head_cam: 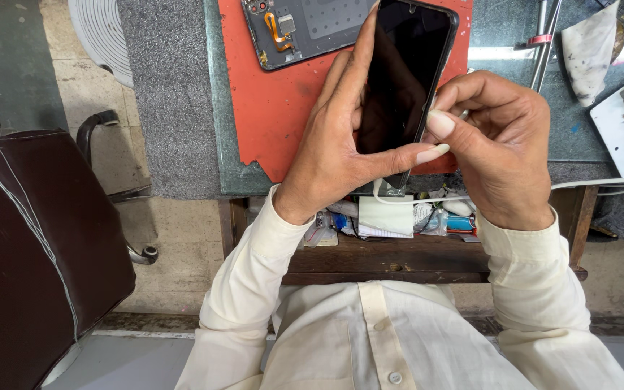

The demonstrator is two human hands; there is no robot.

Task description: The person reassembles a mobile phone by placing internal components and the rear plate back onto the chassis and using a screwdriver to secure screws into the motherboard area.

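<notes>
The left hand (334, 155) keeps its grip clamped around a dark phone (404, 79); the right hand (503, 144), at three o'clock, pinches the phone's edge. Both hover above an orange mat (283, 101) on the tabletop (514, 43), an opened phone back (305, 29) at eleven o'clock.

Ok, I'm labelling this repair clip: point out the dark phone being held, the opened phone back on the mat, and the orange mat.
dark phone (406, 79), head view, middle of its black screen.
opened phone back (312, 29), head view, grey inner panel.
orange mat (276, 108), head view, bare patch left of the hands.
</notes>
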